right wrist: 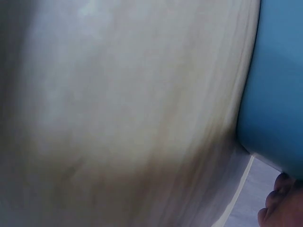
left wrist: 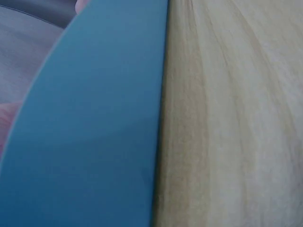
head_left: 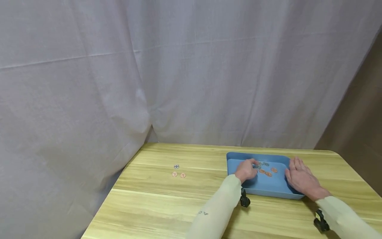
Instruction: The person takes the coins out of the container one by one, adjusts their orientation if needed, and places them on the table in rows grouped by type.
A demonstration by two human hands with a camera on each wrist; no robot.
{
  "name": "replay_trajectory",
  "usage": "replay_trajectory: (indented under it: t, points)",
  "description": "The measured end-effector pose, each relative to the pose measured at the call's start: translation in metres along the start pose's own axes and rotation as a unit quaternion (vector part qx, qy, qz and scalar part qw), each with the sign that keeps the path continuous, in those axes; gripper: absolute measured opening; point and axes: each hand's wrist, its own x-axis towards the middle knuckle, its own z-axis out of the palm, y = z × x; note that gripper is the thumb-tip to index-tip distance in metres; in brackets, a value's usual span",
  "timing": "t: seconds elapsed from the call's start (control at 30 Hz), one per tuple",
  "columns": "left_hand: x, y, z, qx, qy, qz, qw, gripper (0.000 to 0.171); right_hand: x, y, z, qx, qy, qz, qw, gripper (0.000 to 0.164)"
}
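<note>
A blue tray (head_left: 268, 192) lies on the right part of the table, with copper coins (head_left: 268, 174) and a cluster of silver coins (head_left: 265, 164) in it. My left hand (head_left: 246, 170) reaches over the tray's left side, its fingers at the silver coins; whether they pinch one is hidden. Along the tray's right wall rests my right hand (head_left: 302, 176), fingers straight. In the left wrist view the tray's outer wall (left wrist: 94, 104) covers most of the hand. The right wrist view catches part of the right hand (right wrist: 286, 205) at the tray's corner.
Left of the tray, a silver coin (head_left: 176, 166) lies on the wooden table (head_left: 143, 205) behind two copper coins (head_left: 178, 175). A grey curtain (head_left: 191, 83) hangs behind and to the left of the table. Brown cloth (head_left: 355, 116) hangs at the right.
</note>
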Motion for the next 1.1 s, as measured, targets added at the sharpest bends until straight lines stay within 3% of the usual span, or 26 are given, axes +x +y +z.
replay_trajectory:
  t: [0.13, 0.4, 0.7, 0.93, 1.1]
  points:
    - [-0.0002, 0.0016, 0.0007, 0.04, 0.003, -0.005, 0.9992, 0.034, 0.0, -0.0019, -0.0001, -0.001, -0.005, 0.002, 1.0, 0.06]
    - [-0.0016, 0.0016, 0.002, 0.119, 0.009, 0.014, 0.9927, 0.038, -0.0007, -0.0039, 0.0009, -0.003, -0.005, 0.005, 1.0, 0.06]
    - [-0.0031, 0.0024, 0.0049, 0.149, 0.013, 0.024, 0.9885, 0.036, -0.0002, -0.0018, 0.0017, -0.011, 0.006, -0.005, 1.0, 0.058]
    - [-0.0055, 0.0039, 0.0045, 0.15, 0.029, 0.028, 0.9879, 0.009, -0.0007, -0.0004, -0.0001, 0.006, 0.005, -0.005, 1.0, 0.058]
    - [-0.0049, 0.0038, 0.0031, 0.155, 0.028, 0.019, 0.9873, 0.008, 0.0002, -0.0007, -0.0001, 0.008, 0.003, -0.005, 1.0, 0.059]
